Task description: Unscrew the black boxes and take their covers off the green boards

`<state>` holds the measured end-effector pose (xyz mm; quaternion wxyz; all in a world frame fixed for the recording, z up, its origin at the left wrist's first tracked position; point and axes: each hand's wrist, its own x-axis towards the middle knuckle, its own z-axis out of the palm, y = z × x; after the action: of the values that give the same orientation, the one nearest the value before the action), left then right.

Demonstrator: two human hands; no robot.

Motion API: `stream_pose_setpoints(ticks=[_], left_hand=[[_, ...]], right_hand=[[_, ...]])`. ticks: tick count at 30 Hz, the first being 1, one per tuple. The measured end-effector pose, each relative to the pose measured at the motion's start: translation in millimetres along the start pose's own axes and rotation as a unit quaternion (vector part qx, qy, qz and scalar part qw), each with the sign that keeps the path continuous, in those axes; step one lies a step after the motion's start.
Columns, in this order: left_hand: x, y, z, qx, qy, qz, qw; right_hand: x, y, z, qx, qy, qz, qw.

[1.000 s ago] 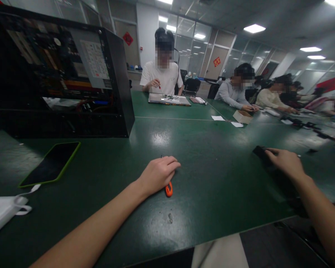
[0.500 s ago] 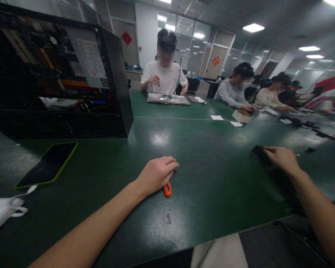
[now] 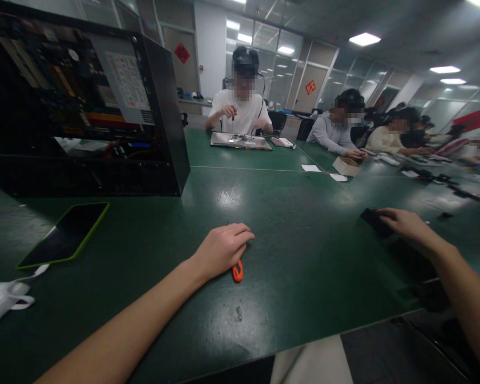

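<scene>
My left hand (image 3: 225, 246) lies closed over a slim tool on the green table (image 3: 288, 256). The tool's orange and black handle end (image 3: 237, 271) sticks out below the palm, and a thin dark tip shows above the knuckles. What lies under the palm is hidden, so its exact kind is unclear. Off to the right, my right hand (image 3: 408, 226) has its fingers closed at the edge of a black block-like object (image 3: 374, 220) on the table. The dim light hides most of that object's shape.
An open computer case (image 3: 160, 117) stands at left, with a green-edged phone (image 3: 66, 234) and a white device with a strap (image 3: 2, 304) before it. Opposite, a person (image 3: 240, 109) works over a flat panel (image 3: 240, 142). Papers (image 3: 311, 168) and a cardboard box (image 3: 346, 166) lie farther right.
My right wrist and forearm have shifted slightly to the right, with the fingers still at the black object. My left hand stays over the tool. The person opposite has moved both hands nearer the panel.
</scene>
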<state>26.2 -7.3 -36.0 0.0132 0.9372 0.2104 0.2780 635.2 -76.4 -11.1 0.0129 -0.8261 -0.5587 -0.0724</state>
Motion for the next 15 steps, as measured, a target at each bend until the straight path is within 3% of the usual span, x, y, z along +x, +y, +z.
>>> stream_pose_setpoints(ticks=[3,6,15], left_hand=[[0,0,-0.5,0.002,-0.003,0.006,1.000],[0,0,-0.8,0.005,-0.003,0.011,1.000],[1,0,0.2,0.008,-0.005,0.011,1.000]], right_hand=[[3,11,-8,0.045,-0.069,-0.031,0.996],[3,17,-9,0.077,-0.099,-0.053,0.991],[-7,13,17,0.045,-0.060,-0.016,0.997]])
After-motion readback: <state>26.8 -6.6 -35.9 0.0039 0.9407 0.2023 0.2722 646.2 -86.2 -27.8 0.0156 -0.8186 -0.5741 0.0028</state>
